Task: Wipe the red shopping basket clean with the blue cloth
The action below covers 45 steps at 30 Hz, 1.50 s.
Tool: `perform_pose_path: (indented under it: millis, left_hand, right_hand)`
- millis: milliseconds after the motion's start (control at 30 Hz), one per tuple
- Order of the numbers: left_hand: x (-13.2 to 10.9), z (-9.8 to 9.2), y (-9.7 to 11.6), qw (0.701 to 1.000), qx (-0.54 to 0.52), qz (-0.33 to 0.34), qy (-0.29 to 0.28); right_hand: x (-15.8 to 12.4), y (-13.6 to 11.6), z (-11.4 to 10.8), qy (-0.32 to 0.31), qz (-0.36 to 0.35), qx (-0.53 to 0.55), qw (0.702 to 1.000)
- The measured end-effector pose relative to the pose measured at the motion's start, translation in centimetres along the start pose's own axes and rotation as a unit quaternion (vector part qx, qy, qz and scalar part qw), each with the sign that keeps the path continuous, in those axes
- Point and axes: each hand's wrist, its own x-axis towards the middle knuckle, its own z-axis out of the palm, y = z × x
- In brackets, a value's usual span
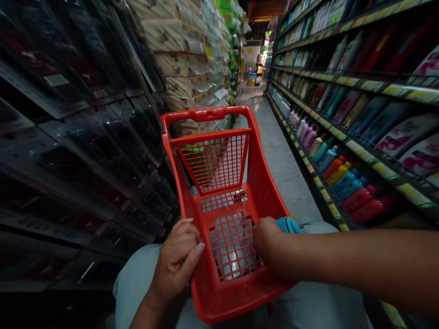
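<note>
A red plastic shopping basket [228, 276] with grid walls and a grid floor stands between my knees. Nothing lies on the part of its floor that shows. Its handle bar [209, 113] is at the far end. My left hand [180, 258] is closed on the basket's left rim, thumb along the edge. Bent at the wrist, my right hand [269, 242] is curled at the right side, over the basket's inside. Its fingertips are hidden, so what it grips cannot be made out. Just behind that hand shows a blue ribbed piece [288, 225], its kind unclear.
Shelves of bottles [343, 171] line the right side, with price strips along their edges. Packaged goods hang on the left rack [85, 137], close to my knee. Stacked wrapped packs [185, 68] stand beyond the basket. A grey tiled aisle [260, 119] runs ahead.
</note>
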Motion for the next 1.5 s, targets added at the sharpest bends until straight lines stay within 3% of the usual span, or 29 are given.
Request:
perform_pose_path:
  millis: [67, 133, 233, 300, 400, 467, 567, 600, 700, 833, 900, 967, 1067, 1167, 1233, 1333, 1400, 1500]
  left_hand:
    - [0.2, -0.3, -0.3, 1.000, 0.005, -0.003, -0.003]
    - [0.4, -0.8, -0.8, 1.000, 0.016, 0.004, -0.014]
    - [1.0, -1.9, -1.2, 0.996, 0.054, 0.015, -0.066]
    - [1.3, -2.3, -0.8, 0.991, 0.091, 0.005, -0.101]
    - [1.2, -1.3, 1.3, 0.986, 0.133, -0.048, -0.086]
    - [0.4, 0.8, 3.4, 0.985, 0.144, -0.090, -0.040]
    - [-1.4, 5.0, 5.9, 0.988, 0.134, -0.053, -0.053]
    - [-1.9, 6.2, 6.4, 0.981, 0.119, -0.082, -0.129]
    - [-2.0, 8.3, 7.1, 0.941, 0.104, -0.162, -0.277]
    - [0.6, 8.2, 7.8, 0.867, 0.166, -0.273, -0.382]
    - [2.0, 7.8, 8.0, 0.846, 0.193, -0.298, -0.397]
    - [3.0, 7.5, 7.8, 0.842, 0.199, -0.308, -0.396]
    - [3.9, 7.6, 7.4, 0.855, 0.185, -0.320, -0.365]
    - [4.3, 8.3, 7.0, 0.869, 0.177, -0.319, -0.334]
    - [4.4, 8.8, 6.9, 0.866, 0.171, -0.325, -0.338]
    - [4.3, 8.9, 6.8, 0.864, 0.164, -0.333, -0.340]
    - [3.9, 8.6, 6.7, 0.876, 0.172, -0.315, -0.321]
    - [3.2, 8.0, 6.6, 0.900, 0.201, -0.271, -0.276]
  right_hand:
    - [1.4, -0.8, -2.6, -0.043, -0.016, -0.107, 0.993]
    - [2.3, -0.6, -6.4, -0.035, -0.006, -0.194, 0.980]
    - [2.1, 1.5, -11.2, 0.065, 0.026, -0.192, 0.979]
    - [0.9, 3.4, -12.0, 0.126, 0.042, -0.131, 0.982]
    - [-2.1, 4.9, -9.7, 0.170, 0.059, -0.009, 0.984]
    - [-4.4, 4.9, -6.9, 0.197, 0.057, 0.075, 0.976]
    - [-7.1, 4.0, -3.0, 0.254, 0.028, 0.205, 0.945]
    - [-7.6, 3.8, -2.0, 0.274, 0.016, 0.248, 0.929]
    - [-7.3, 3.9, 0.2, 0.324, -0.005, 0.352, 0.878]
    - [-4.0, 4.8, 2.6, 0.346, 0.032, 0.436, 0.830]
    - [-2.3, 5.2, 4.0, 0.317, 0.057, 0.442, 0.837]
    - [-1.4, 5.4, 5.3, 0.265, 0.073, 0.417, 0.866]
    - [-1.2, 5.9, 6.4, 0.166, 0.111, 0.328, 0.923]
    - [-1.4, 6.0, 6.6, 0.133, 0.166, 0.299, 0.930]
    - [-1.3, 5.3, 6.6, 0.184, 0.155, 0.379, 0.894]
    - [-1.4, 3.2, 6.5, 0.265, 0.107, 0.544, 0.789]
    - [-1.9, 1.6, 6.7, 0.282, 0.098, 0.619, 0.727]
    - [-3.0, 0.0, 7.3, 0.273, 0.075, 0.682, 0.674]
